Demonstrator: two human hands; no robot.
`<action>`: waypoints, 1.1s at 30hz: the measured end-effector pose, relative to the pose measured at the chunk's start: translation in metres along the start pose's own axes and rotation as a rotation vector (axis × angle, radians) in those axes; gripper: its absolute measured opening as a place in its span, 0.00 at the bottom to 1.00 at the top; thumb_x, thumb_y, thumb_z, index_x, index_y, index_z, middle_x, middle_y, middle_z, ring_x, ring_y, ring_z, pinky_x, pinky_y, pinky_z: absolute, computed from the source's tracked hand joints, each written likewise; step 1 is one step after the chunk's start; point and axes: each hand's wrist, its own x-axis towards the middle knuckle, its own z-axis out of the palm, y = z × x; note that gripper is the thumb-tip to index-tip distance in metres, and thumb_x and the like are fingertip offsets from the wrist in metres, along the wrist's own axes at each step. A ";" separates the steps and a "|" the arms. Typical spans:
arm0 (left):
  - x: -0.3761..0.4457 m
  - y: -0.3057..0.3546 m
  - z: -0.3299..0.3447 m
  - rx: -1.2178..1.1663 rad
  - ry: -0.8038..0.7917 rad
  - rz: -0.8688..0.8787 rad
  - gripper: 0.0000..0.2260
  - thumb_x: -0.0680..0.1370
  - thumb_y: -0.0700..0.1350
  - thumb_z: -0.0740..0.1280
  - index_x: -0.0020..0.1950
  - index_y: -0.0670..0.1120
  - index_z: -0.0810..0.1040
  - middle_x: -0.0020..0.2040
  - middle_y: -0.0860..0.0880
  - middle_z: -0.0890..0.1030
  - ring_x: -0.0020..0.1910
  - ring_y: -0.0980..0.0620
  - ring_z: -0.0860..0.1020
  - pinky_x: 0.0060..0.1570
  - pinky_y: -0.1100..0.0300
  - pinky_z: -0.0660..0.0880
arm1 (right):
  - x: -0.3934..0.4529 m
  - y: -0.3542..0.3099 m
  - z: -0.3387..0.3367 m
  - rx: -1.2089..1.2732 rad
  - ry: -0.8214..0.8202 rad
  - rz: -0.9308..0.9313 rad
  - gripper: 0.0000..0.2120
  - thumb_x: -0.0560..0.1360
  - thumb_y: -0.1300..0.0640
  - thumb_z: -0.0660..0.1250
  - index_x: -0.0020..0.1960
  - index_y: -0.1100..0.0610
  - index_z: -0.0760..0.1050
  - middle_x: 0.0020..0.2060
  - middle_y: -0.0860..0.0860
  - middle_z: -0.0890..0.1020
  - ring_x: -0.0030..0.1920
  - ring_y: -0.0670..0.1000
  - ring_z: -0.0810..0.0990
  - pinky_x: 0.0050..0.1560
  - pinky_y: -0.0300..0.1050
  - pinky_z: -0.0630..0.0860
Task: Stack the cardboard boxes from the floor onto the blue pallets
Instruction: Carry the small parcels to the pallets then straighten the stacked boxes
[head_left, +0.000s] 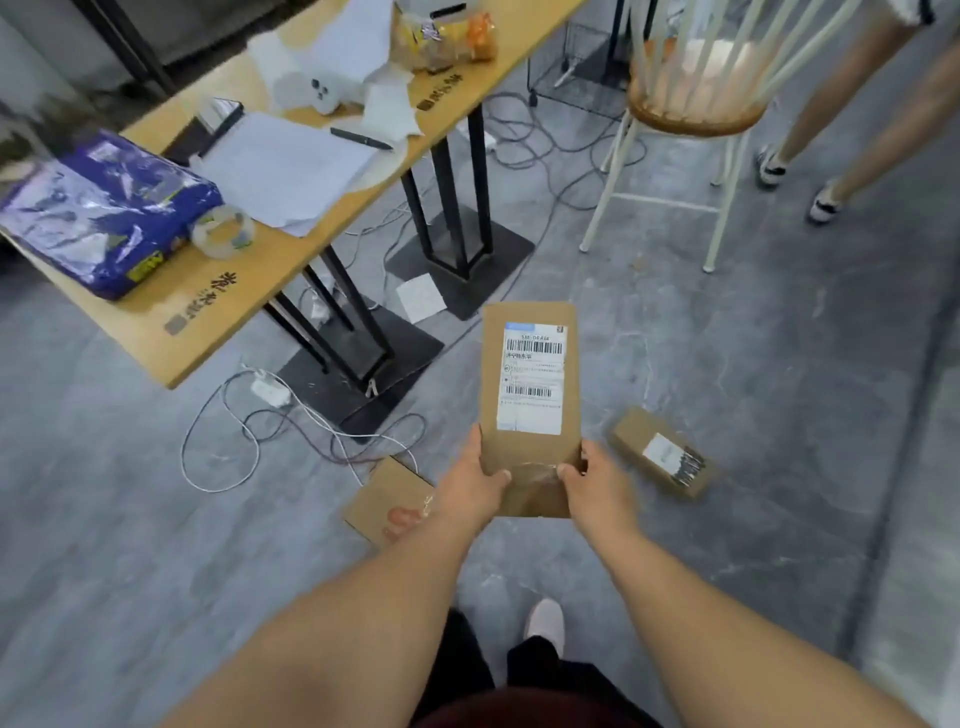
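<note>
The white shipping label (531, 378) on the cardboard box (529, 410) held in both hands carries two barcodes, a code line above the upper one that reads roughly "SM-04 A66" (the print is soft, so this is uncertain), and a bold line of Chinese characters beneath it. The wooden table (218, 317) bears dark printed Chinese characters along its near edge in two places. The label on the small box on the floor (661, 453) is too blurred to read.
</note>
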 end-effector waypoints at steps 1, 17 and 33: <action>-0.003 -0.003 -0.006 -0.016 0.014 -0.002 0.33 0.75 0.41 0.64 0.75 0.56 0.54 0.64 0.48 0.76 0.60 0.46 0.75 0.61 0.49 0.72 | -0.002 -0.006 0.002 -0.008 -0.006 -0.017 0.06 0.76 0.55 0.62 0.50 0.56 0.71 0.48 0.54 0.80 0.48 0.57 0.78 0.47 0.48 0.73; -0.095 -0.138 -0.147 -0.302 0.389 -0.181 0.32 0.77 0.43 0.64 0.76 0.56 0.51 0.68 0.50 0.72 0.64 0.49 0.72 0.62 0.59 0.68 | -0.100 -0.127 0.137 -0.277 -0.222 -0.433 0.08 0.77 0.55 0.61 0.55 0.56 0.72 0.50 0.54 0.80 0.50 0.56 0.77 0.42 0.43 0.68; -0.248 -0.376 -0.310 -0.534 0.789 -0.414 0.32 0.77 0.45 0.63 0.75 0.59 0.52 0.64 0.48 0.76 0.61 0.45 0.74 0.61 0.52 0.72 | -0.310 -0.238 0.379 -0.393 -0.533 -0.793 0.10 0.75 0.56 0.62 0.56 0.55 0.73 0.50 0.54 0.80 0.50 0.57 0.78 0.49 0.47 0.73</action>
